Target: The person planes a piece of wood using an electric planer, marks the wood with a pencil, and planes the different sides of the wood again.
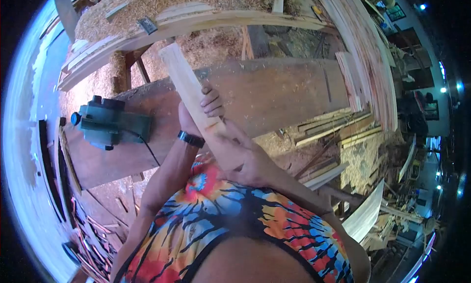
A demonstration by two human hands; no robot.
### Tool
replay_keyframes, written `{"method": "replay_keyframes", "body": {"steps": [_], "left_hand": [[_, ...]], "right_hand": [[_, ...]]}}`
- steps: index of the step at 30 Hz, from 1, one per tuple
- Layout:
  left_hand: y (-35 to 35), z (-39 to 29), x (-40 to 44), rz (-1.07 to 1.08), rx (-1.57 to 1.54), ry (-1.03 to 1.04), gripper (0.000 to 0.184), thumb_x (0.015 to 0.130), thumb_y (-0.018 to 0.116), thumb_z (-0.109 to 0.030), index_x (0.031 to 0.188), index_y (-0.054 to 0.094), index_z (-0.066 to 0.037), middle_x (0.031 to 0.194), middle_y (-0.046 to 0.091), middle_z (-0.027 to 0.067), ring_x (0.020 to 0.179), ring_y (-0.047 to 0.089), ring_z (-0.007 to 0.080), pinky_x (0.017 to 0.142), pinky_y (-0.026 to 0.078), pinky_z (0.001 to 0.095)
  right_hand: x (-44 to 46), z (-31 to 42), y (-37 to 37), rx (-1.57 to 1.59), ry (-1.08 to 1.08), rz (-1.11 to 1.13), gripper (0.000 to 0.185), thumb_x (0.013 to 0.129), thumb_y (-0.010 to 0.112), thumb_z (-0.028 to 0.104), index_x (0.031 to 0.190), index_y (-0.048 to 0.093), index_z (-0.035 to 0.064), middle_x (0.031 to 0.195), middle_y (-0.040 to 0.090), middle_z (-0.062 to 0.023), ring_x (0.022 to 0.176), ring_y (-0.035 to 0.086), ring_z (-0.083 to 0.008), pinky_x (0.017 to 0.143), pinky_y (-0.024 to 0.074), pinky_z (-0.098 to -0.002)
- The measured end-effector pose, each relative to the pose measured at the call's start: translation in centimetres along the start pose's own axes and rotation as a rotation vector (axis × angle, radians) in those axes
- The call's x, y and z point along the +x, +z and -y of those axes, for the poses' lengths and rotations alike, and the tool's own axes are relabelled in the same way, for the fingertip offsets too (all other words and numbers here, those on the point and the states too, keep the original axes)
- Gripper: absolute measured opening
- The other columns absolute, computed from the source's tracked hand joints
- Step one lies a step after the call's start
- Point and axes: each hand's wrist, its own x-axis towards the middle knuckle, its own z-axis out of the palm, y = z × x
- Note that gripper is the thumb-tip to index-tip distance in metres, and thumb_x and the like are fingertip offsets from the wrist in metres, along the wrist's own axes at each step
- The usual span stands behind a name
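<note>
A flat, pale wooden board [186,81] slants from the upper left down toward my chest. My left hand [201,111] holds it from beneath, with the fingers curled over its right edge and a dark band on the wrist. Nearer my body, my right hand [243,153] grips the board's lower end, and its fingertips are partly hidden. The board is above a brown workbench [274,86]. To the left of my hands, a green electric planer [113,122] rests on the bench with its black cord trailing toward me.
Long planks [363,62] are stacked at the upper right. Wood strips [333,131] lie along the bench's right side. Behind the bench runs a long beam [206,22] with a small dark metal piece [146,25] on it. Shavings [206,46] cover the floor.
</note>
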Motion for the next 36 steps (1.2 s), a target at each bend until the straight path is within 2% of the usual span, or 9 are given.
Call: {"method": "replay_keyframes", "body": {"steps": [5,9,12,15,21,28,31,35,36], "left_hand": [[-2.1,0.1,0.8,0.188,-0.205,-0.113,0.020,0.099,0.042,-0.026,0.089,0.046,-0.009,0.071,0.041,0.0005,0.061,0.039,0.0129,0.057,0.038,0.0277],[-2.3,0.1,0.4,0.173,-0.280,-0.147,0.019,0.099,0.041,-0.025,0.088,0.045,-0.009,0.071,0.041,0.0005,0.060,0.039,0.0133,0.057,0.038,0.0275],[-2.2,-0.5,0.1,0.162,-0.298,-0.120,0.018,0.098,0.041,-0.024,0.088,0.045,-0.009,0.070,0.041,0.0007,0.060,0.039,0.0135,0.057,0.038,0.0278],[-2.1,-1.0,-0.4,0.175,-0.303,-0.095,0.018,0.098,0.041,-0.024,0.088,0.044,-0.009,0.070,0.041,0.0009,0.060,0.040,0.0137,0.058,0.038,0.0280],[-2.0,-2.2,-1.2,0.193,-0.270,-0.092,0.018,0.098,0.040,-0.024,0.088,0.044,-0.009,0.070,0.040,0.0010,0.059,0.038,0.0136,0.057,0.038,0.0283],[-1.3,-2.7,-2.1,0.167,-0.203,0.000,0.025,0.098,0.042,-0.028,0.095,0.050,-0.005,0.071,0.042,0.0024,0.061,0.038,0.0151,0.059,0.038,0.0304],[1.3,-3.3,-3.2,0.020,0.126,0.122,0.031,0.100,0.042,-0.030,0.106,0.054,-0.002,0.075,0.042,0.0034,0.065,0.042,0.0152,0.063,0.042,0.0314],[6.4,-2.2,-5.5,-0.341,0.319,0.578,0.049,0.103,0.035,-0.040,0.123,0.055,0.000,0.087,0.058,0.0109,0.078,0.058,0.0242,0.078,0.052,0.0383],[5.3,-2.6,-7.0,-0.294,0.395,0.682,0.055,0.104,0.035,-0.044,0.131,0.052,0.000,0.096,0.066,0.0170,0.087,0.066,0.0306,0.086,0.055,0.0434]], "right_hand": [[-0.2,1.4,0.9,-0.008,0.035,-0.072,0.080,0.078,0.081,0.043,0.141,0.051,0.0040,0.156,0.021,-0.0318,0.140,0.036,-0.0485,0.111,0.0396,-0.0465],[-0.2,2.3,1.8,0.026,0.112,-0.096,0.070,0.080,0.079,0.045,0.134,0.060,0.0054,0.155,0.024,-0.0325,0.139,0.039,-0.0477,0.109,0.0414,-0.0453],[0.0,2.7,2.3,-0.003,0.074,-0.087,0.061,0.081,0.079,0.043,0.126,0.066,0.0056,0.153,0.028,-0.0335,0.137,0.041,-0.0478,0.108,0.0428,-0.0448],[0.2,3.0,2.8,0.018,0.051,-0.115,0.050,0.079,0.084,0.028,0.123,0.069,0.0099,0.153,0.032,-0.0314,0.135,0.047,-0.0451,0.105,0.0462,-0.0422],[0.9,2.9,3.3,-0.014,-0.028,-0.110,0.048,0.080,0.082,0.033,0.117,0.070,0.0044,0.149,0.033,-0.0366,0.130,0.049,-0.0495,0.103,0.0474,-0.0449],[1.8,2.4,1.9,0.085,0.004,0.002,0.041,0.081,0.080,0.022,0.116,0.070,0.0023,0.149,0.036,-0.0360,0.134,0.045,-0.0478,0.108,0.0426,-0.0439],[2.4,1.2,0.9,0.192,0.001,0.089,0.040,0.081,0.079,0.018,0.116,0.071,0.0022,0.152,0.034,-0.0339,0.141,0.038,-0.0445,0.114,0.0351,-0.0436],[3.1,-1.4,-0.2,0.501,-0.009,0.254,0.041,0.081,0.076,0.011,0.120,0.070,0.0025,0.156,0.031,-0.0291,0.147,0.029,-0.0389,0.119,0.0248,-0.0443],[3.7,-0.7,-0.8,0.594,-0.017,0.293,0.043,0.081,0.076,0.012,0.121,0.069,0.0014,0.156,0.031,-0.0287,0.147,0.029,-0.0389,0.119,0.0250,-0.0444]]}}
